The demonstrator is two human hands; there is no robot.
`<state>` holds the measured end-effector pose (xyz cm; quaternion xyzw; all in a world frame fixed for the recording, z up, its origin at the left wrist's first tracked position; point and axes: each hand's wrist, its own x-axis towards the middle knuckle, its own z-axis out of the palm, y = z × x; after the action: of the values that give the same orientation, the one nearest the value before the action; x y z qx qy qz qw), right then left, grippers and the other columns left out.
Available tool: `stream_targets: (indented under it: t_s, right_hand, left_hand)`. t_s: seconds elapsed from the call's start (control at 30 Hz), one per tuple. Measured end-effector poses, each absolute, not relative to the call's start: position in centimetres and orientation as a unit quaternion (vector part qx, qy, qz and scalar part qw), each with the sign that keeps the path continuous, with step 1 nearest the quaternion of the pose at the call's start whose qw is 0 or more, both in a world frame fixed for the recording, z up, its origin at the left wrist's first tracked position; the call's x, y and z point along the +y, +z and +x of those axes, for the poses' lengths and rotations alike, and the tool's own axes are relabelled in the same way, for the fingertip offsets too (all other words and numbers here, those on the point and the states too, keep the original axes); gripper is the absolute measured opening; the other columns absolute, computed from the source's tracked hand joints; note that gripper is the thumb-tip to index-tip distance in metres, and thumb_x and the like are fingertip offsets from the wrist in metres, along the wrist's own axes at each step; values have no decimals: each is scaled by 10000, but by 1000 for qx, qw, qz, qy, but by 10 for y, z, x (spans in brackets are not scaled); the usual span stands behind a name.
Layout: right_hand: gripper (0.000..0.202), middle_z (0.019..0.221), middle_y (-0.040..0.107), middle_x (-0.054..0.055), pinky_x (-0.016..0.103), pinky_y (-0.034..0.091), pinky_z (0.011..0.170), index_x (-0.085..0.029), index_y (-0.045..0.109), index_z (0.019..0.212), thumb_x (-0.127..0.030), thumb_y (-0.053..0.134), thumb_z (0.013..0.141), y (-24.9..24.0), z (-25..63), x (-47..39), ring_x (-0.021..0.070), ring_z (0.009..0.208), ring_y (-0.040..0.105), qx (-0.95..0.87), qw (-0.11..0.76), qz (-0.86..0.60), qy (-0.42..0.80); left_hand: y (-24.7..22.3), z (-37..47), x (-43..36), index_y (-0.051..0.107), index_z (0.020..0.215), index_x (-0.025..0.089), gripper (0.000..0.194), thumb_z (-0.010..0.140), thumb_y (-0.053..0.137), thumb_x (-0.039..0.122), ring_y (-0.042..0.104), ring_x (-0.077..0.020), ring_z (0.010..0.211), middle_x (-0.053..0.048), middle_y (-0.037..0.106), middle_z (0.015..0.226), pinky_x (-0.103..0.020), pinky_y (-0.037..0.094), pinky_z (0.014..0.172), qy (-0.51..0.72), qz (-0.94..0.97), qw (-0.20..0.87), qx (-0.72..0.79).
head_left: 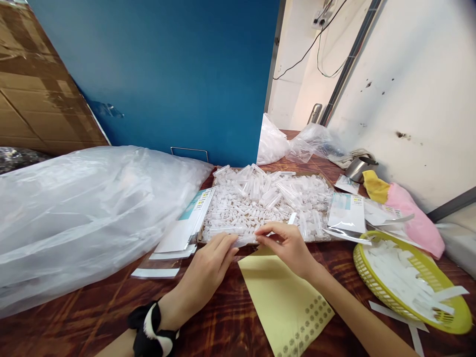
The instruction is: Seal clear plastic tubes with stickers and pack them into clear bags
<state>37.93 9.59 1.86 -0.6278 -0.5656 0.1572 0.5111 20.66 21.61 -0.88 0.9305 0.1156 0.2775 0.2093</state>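
Between my two hands, at the front edge of a shallow tray, is a small clear plastic tube [245, 240]. My left hand [213, 260] has its fingers closed on the tube's left end. At its right end my right hand [284, 245] pinches it between thumb and fingers. The tray holds many small white caps [238, 206] with clear tubes [275, 191] heaped on top. Below my right hand lies a yellow sheet [286, 302] with rows of round dark stickers near its lower edge.
A large translucent plastic bag [85, 213] fills the left side. Printed packets [186, 228] lie left of the tray, others [346, 213] to its right. A yellow basket [459, 317] with white strips stands at right. Behind rises a blue panel [167, 74].
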Motion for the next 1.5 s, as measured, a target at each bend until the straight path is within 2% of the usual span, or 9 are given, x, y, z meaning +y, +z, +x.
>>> stream_targets:
  t_s: [0.37,0.57,0.8,0.9,1.0,1.17,1.33,1.4,1.5]
  right_hand:
    - [294,700,555,68,279,400,604,-133,587,798,-107,333,944,11,377,88,169,673,477,-738,273,-615,-43]
    - [304,666,548,49,271,394,581,-148,586,772,-136,339,948,4,366,89,158,637,481,-722,310,-619,-16]
    - [264,685,628,18,255,424,617,-186,646,773,-335,482,917,35,393,89,143,645,559,-612,417,-668,70]
    - [291,650,616,14,263,391,583,-177,638,722,-351,483,896,42,421,87,144,600,537,-513,340,-788,19]
    - [112,738,657,11,253,385,622,-190,652,752,-268,592,806,41,439,85,154,689,578,-510,213,-833,34]
    - [160,690,669,35,263,319,542,-188,630,698,-322,604,780,34,435,90,183,647,599,-494,150,-855,44]
    - [110,670,657,93,293,314,558,-165,598,647,-223,612,740,29,430,101,251,685,611,-452,146,-880,3]
    - [58,705,667,83,293,344,576,-163,624,729,-185,578,757,30,431,104,240,701,614,-443,171,-880,-5]
    - [167,834,686,57,287,416,643,-177,627,946,-235,512,841,32,428,105,197,762,620,-447,246,-860,-4]
  left_hand:
    - [-12,203,217,516,1020,179,172,959,360,217,576,-179,763,-43,596,858,-287,473,659,271,953,118,68]
    - [-17,201,214,533,990,173,157,953,384,204,574,-165,751,-44,598,835,-276,476,674,298,944,131,45]
    - [-19,205,213,512,1063,201,163,950,398,233,614,-175,873,-55,627,948,-274,500,751,335,910,219,105]
    - [-19,207,212,522,1050,201,160,944,413,250,621,-178,878,-52,638,958,-282,501,764,330,907,231,124]
    - [-18,207,213,538,1033,200,166,942,415,266,627,-176,871,-45,646,952,-279,501,765,318,911,236,118]
    - [-17,207,215,545,1017,190,171,942,415,271,630,-177,848,-47,650,934,-286,500,750,323,910,224,129]
    - [-15,207,215,555,999,195,180,943,408,284,631,-177,835,-45,653,927,-292,503,735,314,914,221,129]
    - [-15,207,214,558,999,195,188,942,407,291,631,-179,829,-49,655,920,-296,507,732,321,911,221,134]
    - [-15,207,215,557,1007,198,186,941,409,290,632,-182,843,-49,657,928,-298,509,747,325,905,235,141]
